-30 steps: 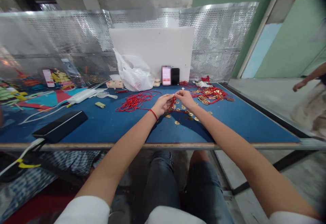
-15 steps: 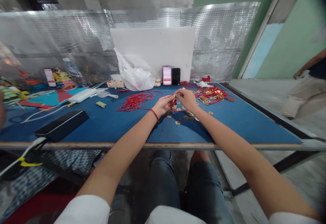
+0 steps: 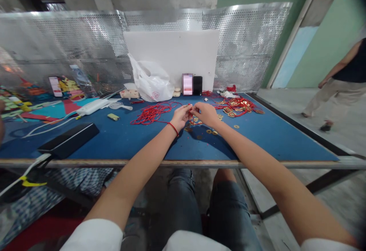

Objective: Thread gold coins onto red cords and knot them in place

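My left hand (image 3: 180,117), with a red string round its wrist, pinches red cord above the blue table. Touching it from the right is my right hand (image 3: 205,113), its fingers closed on the same cord. Exactly how the cord runs between the fingertips is too small to tell. A tangle of red cord (image 3: 151,113) lies left of my hands. Loose gold coins (image 3: 214,132) are scattered beneath and beside them. Further right sits a pile of gold coins with red cord (image 3: 241,106).
A white plastic bag (image 3: 153,83) and two phones (image 3: 188,84) stand at the back. A black box (image 3: 70,139) with a white cable is near the left front edge of the table (image 3: 286,140). A person (image 3: 340,75) is on the floor at right.
Both hands have shifted slightly left, still together at the cord. The person at right has moved left and shows more of the body.
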The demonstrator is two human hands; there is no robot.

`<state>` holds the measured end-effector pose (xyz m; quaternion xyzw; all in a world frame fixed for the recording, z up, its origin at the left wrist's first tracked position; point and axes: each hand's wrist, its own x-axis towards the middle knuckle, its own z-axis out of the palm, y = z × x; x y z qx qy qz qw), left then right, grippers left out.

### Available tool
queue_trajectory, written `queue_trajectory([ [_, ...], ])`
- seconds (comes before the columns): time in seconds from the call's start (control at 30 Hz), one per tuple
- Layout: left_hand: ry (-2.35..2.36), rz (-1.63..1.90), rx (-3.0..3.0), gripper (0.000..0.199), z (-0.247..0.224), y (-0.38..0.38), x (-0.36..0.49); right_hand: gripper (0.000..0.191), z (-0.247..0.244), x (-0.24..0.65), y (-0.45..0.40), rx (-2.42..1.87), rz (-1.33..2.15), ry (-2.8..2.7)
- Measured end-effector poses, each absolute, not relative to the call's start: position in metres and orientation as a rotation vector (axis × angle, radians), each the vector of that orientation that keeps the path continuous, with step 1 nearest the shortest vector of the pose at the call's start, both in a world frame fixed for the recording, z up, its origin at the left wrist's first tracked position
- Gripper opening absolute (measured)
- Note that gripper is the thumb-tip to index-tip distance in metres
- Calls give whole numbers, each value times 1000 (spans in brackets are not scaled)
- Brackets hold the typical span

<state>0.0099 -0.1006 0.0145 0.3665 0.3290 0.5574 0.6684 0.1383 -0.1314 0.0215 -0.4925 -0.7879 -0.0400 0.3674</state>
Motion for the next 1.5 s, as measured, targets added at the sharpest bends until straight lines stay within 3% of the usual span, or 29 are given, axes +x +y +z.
queue_trajectory([
  [0.13, 741, 1247, 861, 11, 16, -102, 9, 19, 19, 140, -124, -1234, 34, -1809],
  [0.4, 791, 1328, 1064, 14, 13, -105, 16, 7, 14, 142, -112, -1062, 989, -1469],
  [0.63, 871, 1375, 1215, 11, 12, -106, 16, 7, 17, 146, -114, -1121, 1046, -1282],
  [0.83, 784, 1304, 1139, 15, 12, -105, 13, 14, 23, 149, -114, -1027, 1393, -1184],
  [1.17, 864, 1315, 1169, 10, 14, -107, 16, 10, 18, 146, -117, -1170, 855, -1403],
  [1.5, 804, 1112, 1053, 9, 12, -102, 11, 10, 11, 149, -104, -1092, 726, -1488],
])
